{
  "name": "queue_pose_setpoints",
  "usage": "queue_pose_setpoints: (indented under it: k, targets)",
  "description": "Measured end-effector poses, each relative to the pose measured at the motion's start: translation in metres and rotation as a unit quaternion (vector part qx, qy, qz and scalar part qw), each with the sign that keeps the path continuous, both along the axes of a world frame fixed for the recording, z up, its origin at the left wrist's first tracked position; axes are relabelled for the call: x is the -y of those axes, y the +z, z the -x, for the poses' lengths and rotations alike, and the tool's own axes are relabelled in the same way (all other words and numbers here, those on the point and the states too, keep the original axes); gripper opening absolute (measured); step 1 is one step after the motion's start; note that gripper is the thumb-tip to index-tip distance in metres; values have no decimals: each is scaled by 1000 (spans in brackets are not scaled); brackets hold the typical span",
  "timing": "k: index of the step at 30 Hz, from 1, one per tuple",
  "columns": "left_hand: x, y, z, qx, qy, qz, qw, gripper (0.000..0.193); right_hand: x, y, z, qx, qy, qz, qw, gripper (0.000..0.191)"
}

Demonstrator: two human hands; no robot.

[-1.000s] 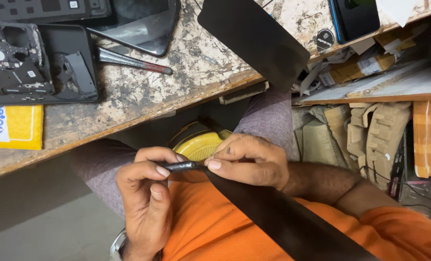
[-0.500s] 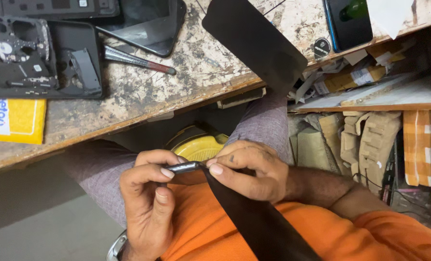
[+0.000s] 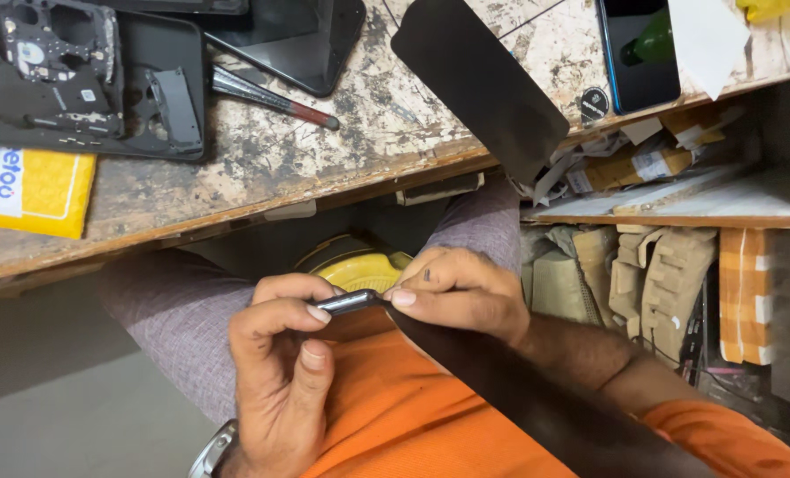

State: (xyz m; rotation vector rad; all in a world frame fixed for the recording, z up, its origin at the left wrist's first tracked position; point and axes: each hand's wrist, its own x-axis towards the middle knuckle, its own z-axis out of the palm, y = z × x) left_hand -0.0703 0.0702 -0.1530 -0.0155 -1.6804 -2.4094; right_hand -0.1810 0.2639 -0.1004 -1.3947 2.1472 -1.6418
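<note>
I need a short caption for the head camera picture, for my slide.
Both hands, left and right, pinch a thin dark phone edge-on over the lap, below a cluttered workbench.

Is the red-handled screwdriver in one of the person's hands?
No, the screwdriver lies on the workbench, while both hands hold a thin dark strip over the lap.

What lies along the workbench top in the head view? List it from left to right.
Yellow padded envelope → opened phone body → screwdriver → dark screen panel → black film sheet → small round black sticker → blue-edged phone.
</note>
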Motion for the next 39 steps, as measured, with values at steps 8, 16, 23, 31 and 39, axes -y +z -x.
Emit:
queue_pose_setpoints:
  k: [8, 16, 23, 31, 39]
  targets:
    - [8, -1, -2, 11, 3, 11, 1000, 21, 19, -22, -6, 83, -45, 86, 992, 36]
    - [10, -3, 1, 29, -4, 13, 999, 20, 20, -34, 0, 195, -31, 137, 971, 22]
    - [6, -4, 2, 26, -6, 1, 1000, 18, 11, -39, -2, 175, -23, 120, 977, 21]
    - [3, -4, 5, 24, 12, 8, 1000, 18, 12, -42, -12, 32, -100, 115, 988, 25]
    - [-2, -8, 2, 25, 5, -61, 998, 15, 13, -38, -10, -61, -115, 97, 987, 35]
